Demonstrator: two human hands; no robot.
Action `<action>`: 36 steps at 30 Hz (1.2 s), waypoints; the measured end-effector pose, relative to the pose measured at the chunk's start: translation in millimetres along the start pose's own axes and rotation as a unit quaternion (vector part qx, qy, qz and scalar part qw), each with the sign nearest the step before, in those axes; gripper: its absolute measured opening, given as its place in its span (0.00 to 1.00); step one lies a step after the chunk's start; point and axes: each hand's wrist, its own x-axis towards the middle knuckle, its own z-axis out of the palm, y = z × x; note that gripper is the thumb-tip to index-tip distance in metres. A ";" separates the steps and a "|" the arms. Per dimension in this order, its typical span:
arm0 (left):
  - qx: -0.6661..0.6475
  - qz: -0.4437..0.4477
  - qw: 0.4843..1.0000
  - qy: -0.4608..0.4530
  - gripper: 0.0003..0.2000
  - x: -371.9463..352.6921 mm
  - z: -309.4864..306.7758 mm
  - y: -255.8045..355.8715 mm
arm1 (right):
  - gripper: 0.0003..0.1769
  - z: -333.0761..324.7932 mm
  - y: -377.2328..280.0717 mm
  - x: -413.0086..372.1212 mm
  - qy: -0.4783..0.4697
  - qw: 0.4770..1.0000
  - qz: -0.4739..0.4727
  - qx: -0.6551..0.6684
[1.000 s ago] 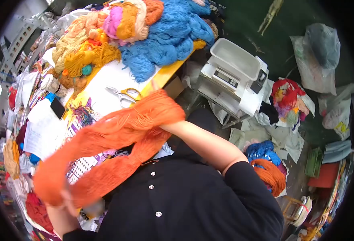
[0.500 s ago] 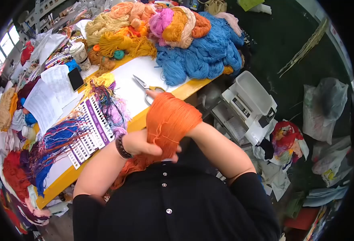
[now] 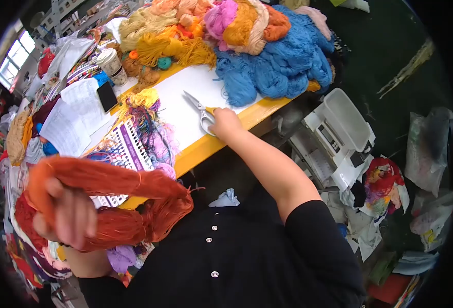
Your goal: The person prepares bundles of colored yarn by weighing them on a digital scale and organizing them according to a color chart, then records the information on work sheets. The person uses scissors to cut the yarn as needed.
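Two hands: left hand (image 3: 67, 218) fingers wrapped round orange skein (image 3: 134, 182); right hand (image 3: 225, 123) fingers closed on scissors (image 3: 199, 109), blue yarn (image 3: 272, 72) beyond.

— What is the person wearing?
— A black top (image 3: 247, 267), with small pale buttons (image 3: 214, 227) down the front (three show).
— Long sleeves?
— No. The right sleeve (image 3: 319, 226) ends near the elbow, leaving the forearm and the right hand (image 3: 225, 123) bare.
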 end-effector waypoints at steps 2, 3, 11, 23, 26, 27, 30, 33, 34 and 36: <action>0.008 0.044 0.996 0.071 0.33 20.5 26.6 5.4 | 0.20 6.1 7.9 8.7 -0.037 0.999 -0.003 -0.008; 0.013 0.055 0.995 0.084 0.33 31.3 34.4 6.8 | 0.19 9.1 12.0 12.9 -0.062 0.998 0.011 -0.014; -0.017 -0.005 0.998 0.052 0.34 106.4 53.8 -20.6 | 0.12 -23.5 44.3 -20.0 -0.253 0.858 0.175 0.411; -0.028 0.174 0.938 0.299 0.32 -81.5 31.4 -13.0 | 0.17 -61.0 36.4 -129.8 -0.080 0.934 0.005 0.347; -0.078 0.169 0.908 0.375 0.32 -151.5 22.5 -25.3 | 0.17 -58.3 42.1 -147.5 -0.166 0.911 0.008 0.377; -0.089 0.162 0.901 0.391 0.32 -171.5 21.8 -26.3 | 0.15 -39.0 52.2 -153.5 -0.216 0.846 0.033 0.487; -0.081 0.158 0.887 0.427 0.29 -211.3 18.4 -26.9 | 0.14 -48.3 35.6 -163.4 -0.327 0.819 0.035 0.470; -0.106 0.186 0.874 0.436 0.28 -236.3 15.4 -23.7 | 0.14 -35.5 31.0 -165.0 -0.400 0.801 0.028 0.444; -0.110 0.203 0.867 0.442 0.28 -240.2 15.1 -25.1 | 0.14 -32.3 32.2 -163.4 -0.423 0.793 0.020 0.439; -0.074 0.199 0.871 0.443 0.27 -238.9 15.6 -30.2 | 0.19 -31.8 26.2 -161.5 -0.435 0.800 -0.011 0.414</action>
